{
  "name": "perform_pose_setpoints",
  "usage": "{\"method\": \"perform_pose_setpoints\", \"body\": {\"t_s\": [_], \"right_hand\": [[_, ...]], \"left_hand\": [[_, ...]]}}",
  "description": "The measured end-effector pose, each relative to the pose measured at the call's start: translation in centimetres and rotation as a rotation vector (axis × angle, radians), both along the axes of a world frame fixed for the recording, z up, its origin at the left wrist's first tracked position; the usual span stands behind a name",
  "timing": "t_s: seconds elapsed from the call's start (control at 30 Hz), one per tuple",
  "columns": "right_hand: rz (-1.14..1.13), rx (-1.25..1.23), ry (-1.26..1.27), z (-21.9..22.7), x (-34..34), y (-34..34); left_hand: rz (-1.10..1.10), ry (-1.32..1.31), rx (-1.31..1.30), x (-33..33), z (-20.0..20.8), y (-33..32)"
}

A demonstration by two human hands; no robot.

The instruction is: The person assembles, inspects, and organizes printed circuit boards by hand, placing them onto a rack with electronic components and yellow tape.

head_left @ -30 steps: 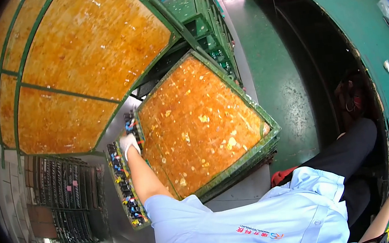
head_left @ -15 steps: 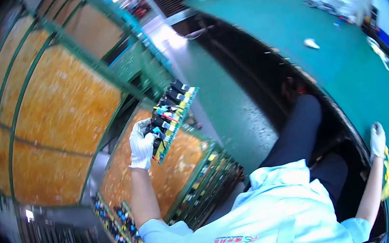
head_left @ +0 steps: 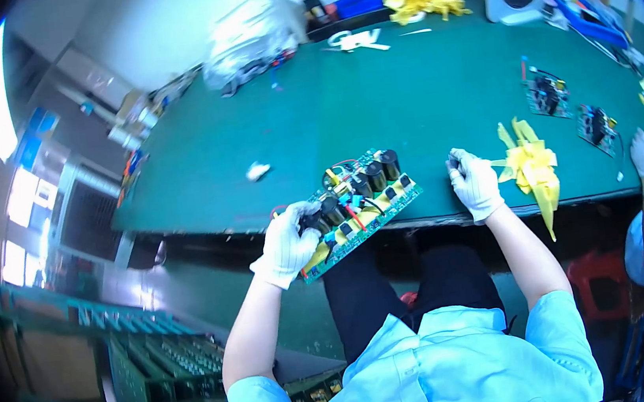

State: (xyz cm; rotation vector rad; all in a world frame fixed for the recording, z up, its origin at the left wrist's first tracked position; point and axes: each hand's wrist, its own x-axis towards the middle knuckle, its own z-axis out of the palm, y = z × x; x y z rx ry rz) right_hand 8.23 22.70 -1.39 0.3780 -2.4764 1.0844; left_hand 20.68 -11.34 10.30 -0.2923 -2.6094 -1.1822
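Both arms (head_left: 253, 332) reach forward, left hand (head_left: 286, 245) fingers gripping a circuit board (head_left: 361, 211), right hand (head_left: 477, 186) fingers loosely curled.

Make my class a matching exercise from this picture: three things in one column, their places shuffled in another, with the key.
Things:
1. Large circuit board
2. Nearer yellow bunch
3. Crumpled plastic bag

Places:
A. Far side of the green table
B. Gripped by the left hand
C. Just right of the right hand

Pairs: 1-B; 2-C; 3-A
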Motion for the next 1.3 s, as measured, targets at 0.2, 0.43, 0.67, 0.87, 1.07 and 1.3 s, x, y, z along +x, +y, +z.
{"method": "perform_pose_setpoints", "body": {"t_s": [0.2,0.43,0.67,0.87,1.07,1.3], "right_hand": [[-0.11,-0.138,0.04,-1.7,0.0,2.4],[0.101,-0.143,0.073,-1.3,0.3,2.4],[0.173,0.01,0.144,-1.2,0.6,2.4],[0.295,-0.01,0.069,0.4,3.5,0.9],[0.235,0.12,0.011,-0.8,4.3,1.5],[0.066,0.077,0.064,-1.5,3.9,0.6]], "left_hand": [[-0.251,-0.087,-0.13,-9.9,-1.7,2.0],[-0.243,-0.146,-0.556,-13.8,-5.9,-1.3],[-0.073,0.23,-0.636,-10.7,-4.0,0.9],[0.072,0.323,-0.373,-6.6,-7.6,7.4],[0.27,0.347,-0.779,-9.3,-5.8,6.1],[0.293,0.129,-0.798,-7.8,-7.4,6.8]]}}
